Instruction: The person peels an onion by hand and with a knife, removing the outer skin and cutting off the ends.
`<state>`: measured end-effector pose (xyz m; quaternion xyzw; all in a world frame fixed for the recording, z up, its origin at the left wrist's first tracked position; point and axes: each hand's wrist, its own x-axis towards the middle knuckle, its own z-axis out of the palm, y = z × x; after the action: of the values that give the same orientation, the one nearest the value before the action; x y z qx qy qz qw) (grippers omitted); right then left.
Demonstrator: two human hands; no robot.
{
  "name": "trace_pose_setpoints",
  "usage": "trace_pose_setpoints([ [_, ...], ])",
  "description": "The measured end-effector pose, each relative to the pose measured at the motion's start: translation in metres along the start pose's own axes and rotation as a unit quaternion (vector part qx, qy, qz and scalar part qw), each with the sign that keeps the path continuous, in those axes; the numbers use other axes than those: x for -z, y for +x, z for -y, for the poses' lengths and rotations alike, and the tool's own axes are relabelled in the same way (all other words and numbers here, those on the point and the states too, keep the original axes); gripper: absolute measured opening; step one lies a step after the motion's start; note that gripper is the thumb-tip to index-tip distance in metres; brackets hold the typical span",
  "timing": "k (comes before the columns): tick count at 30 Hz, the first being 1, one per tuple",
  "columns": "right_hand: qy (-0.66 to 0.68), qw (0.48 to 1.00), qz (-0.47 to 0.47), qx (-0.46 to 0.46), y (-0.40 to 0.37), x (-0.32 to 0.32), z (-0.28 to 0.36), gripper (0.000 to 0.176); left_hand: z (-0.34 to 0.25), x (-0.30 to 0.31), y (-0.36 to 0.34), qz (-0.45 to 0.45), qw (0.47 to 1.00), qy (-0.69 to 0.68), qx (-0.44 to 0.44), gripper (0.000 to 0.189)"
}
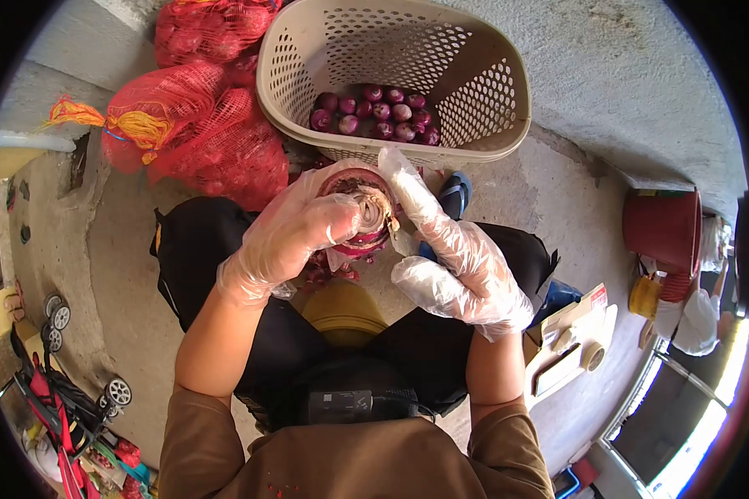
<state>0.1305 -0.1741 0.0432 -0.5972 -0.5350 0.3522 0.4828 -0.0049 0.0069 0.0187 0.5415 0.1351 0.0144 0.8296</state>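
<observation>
My left hand point(295, 233), in a clear plastic glove, is wrapped round a large red onion point(373, 218) with a dry, layered top and peeling skin. The gloved right hand point(462, 249) is just to the right of the onion, its thumb and fingers spread apart, with the fingertips near the onion's side. Beyond both hands is a beige perforated basket point(399, 152) with several purple onions point(380, 111) on its bottom. Loose red skins point(329, 270) lie below the onion, above a yellow container point(344, 312) between the knees.
Red mesh sacks point(216, 137) of onions lean at the upper left. A blue sandal point(455, 195) is below the basket. A dark red bucket point(662, 229) stands at right, a beige appliance point(570, 345) at lower right, a stroller point(58, 391) at lower left.
</observation>
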Motion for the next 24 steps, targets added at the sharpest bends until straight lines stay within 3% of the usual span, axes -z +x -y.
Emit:
trace_pose_setpoints([
  [11,0.010,0.999,-0.017,0.039,0.003,-0.001,-0.005,0.070,-0.007,-0.007,-0.002,0.012,0.999,-0.027,0.027,0.061],
  [15,0.030,0.999,-0.016,0.028,-0.001,0.000,-0.004,0.071,-0.003,0.002,-0.003,0.006,0.999,-0.020,0.050,0.065],
  [19,0.066,0.997,0.006,-0.041,-0.001,-0.001,0.003,0.071,0.004,0.001,-0.007,-0.029,0.998,-0.027,0.042,0.066],
  [24,0.073,0.997,-0.004,-0.018,0.001,-0.006,-0.002,0.066,0.013,0.006,-0.010,-0.036,0.998,-0.032,0.038,0.068],
])
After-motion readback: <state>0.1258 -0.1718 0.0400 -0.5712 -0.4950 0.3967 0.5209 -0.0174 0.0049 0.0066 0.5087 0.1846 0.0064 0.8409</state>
